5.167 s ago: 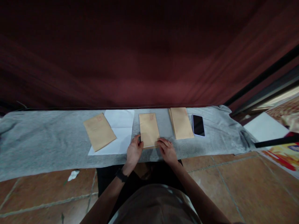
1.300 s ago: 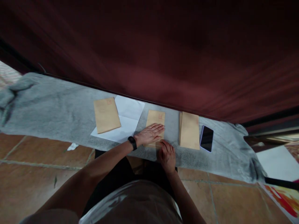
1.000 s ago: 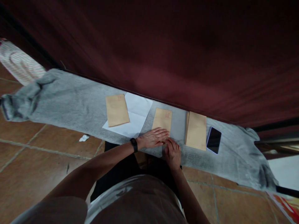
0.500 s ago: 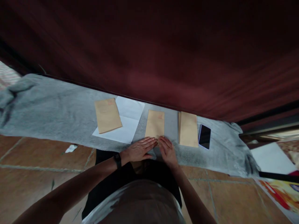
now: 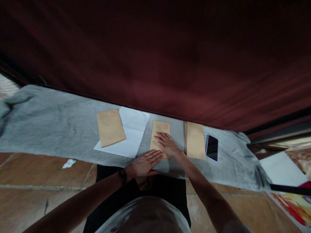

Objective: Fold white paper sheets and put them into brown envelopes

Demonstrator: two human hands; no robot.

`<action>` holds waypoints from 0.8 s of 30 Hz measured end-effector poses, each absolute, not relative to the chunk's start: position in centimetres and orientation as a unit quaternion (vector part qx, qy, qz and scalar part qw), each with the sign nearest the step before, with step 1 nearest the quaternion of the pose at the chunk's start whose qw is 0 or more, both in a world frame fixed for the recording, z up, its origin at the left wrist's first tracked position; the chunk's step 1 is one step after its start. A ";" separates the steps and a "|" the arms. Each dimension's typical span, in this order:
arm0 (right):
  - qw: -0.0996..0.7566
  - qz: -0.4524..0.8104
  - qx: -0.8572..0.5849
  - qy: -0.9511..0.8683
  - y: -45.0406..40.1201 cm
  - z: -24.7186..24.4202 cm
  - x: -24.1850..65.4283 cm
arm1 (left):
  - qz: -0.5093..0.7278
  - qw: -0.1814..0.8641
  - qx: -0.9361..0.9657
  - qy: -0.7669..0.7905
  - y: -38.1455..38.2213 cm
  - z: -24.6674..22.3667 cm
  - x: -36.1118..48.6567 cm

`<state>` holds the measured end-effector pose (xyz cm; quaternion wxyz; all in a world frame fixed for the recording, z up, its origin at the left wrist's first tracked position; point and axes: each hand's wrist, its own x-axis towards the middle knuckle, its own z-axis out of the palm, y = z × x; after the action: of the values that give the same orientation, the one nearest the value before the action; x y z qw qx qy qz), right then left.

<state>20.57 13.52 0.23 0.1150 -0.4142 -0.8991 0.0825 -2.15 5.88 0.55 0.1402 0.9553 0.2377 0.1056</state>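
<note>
A brown envelope point(image 5: 160, 125) lies in front of me on a grey cloth point(image 5: 68, 123). My right hand point(image 5: 167, 144) rests flat on the middle of it, fingers stretched out. At its lower left edge lies my left hand point(image 5: 145, 163), palm down with the fingers extended and the thumb apart; a dark band is on that wrist. To the left, other brown envelopes point(image 5: 110, 127) sit on a creased white sheet point(image 5: 133, 139). A stack of brown envelopes point(image 5: 195, 140) is on the right, beside a phone point(image 5: 212, 148) with a dark screen.
A dark red surface point(image 5: 155, 71) rises along the far edge of the cloth. Tiled floor point(image 5: 43, 171) shows below, with a white scrap point(image 5: 69, 163) on it. At the right are a white sheet point(image 5: 283, 168) and a colourful printed item point(image 5: 295, 207).
My right hand has moved up from the envelope's near end onto its middle and flattened. My left hand stays near the lower edge. The whole view has shifted slightly.
</note>
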 end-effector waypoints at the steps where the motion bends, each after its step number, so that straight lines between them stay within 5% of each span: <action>1: 0.116 0.076 -0.415 -0.899 14.4 0.1 20.2 | 0.102 0.143 0.955 0.238 5.9 0.6 -2.2; 11: 0.128 0.028 -0.467 -0.875 19.5 0.0 18.1 | 0.122 0.174 0.949 0.232 5.9 0.6 -2.2; 24: 0.125 0.026 -0.419 -0.899 9.9 0.6 20.6 | 0.093 0.159 0.954 0.238 6.0 0.0 -2.3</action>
<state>20.59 9.88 0.65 0.1248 -0.4193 -0.8989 0.0258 -2.29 5.97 0.02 0.1593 0.9536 0.2378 0.0931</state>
